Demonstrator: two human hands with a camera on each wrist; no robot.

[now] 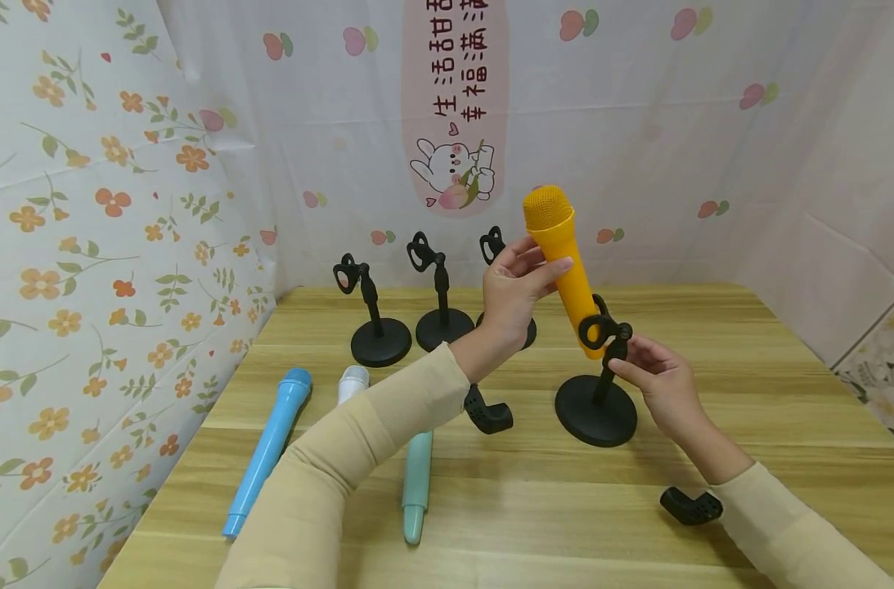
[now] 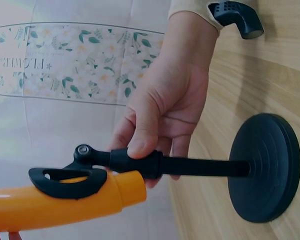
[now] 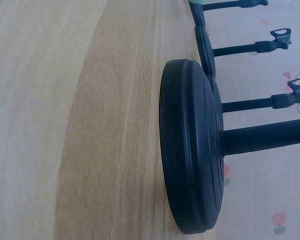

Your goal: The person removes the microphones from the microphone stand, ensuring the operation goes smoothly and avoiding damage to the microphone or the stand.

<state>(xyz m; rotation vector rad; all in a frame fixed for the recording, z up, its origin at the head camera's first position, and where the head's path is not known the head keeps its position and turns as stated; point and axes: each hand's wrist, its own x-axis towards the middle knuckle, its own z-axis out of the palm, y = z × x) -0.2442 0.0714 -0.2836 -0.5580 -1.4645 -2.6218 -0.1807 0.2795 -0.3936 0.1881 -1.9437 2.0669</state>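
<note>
A yellow microphone [image 1: 577, 286] is gripped by my left hand [image 1: 511, 293] around its upper body, tilted with its mesh head up and left. Its lower end passes through the clip of a black microphone stand [image 1: 597, 413], as the left wrist view also shows with the yellow handle [image 2: 65, 207] inside the clip ring. My right hand [image 1: 660, 384] pinches the stand's post just below the clip, thumb in front. The round base [image 2: 265, 167] rests on the table. In the right wrist view the base [image 3: 190, 145] fills the middle, with only a sliver of finger at the edge.
Three more black stands stand at the back, among them the left one [image 1: 380, 342] and the middle one [image 1: 444, 327]. A blue microphone [image 1: 270, 454], a white one [image 1: 354, 381] and a green one [image 1: 417, 487] lie left. Black wrist-camera mounts [image 1: 691, 507] show beside the sleeves.
</note>
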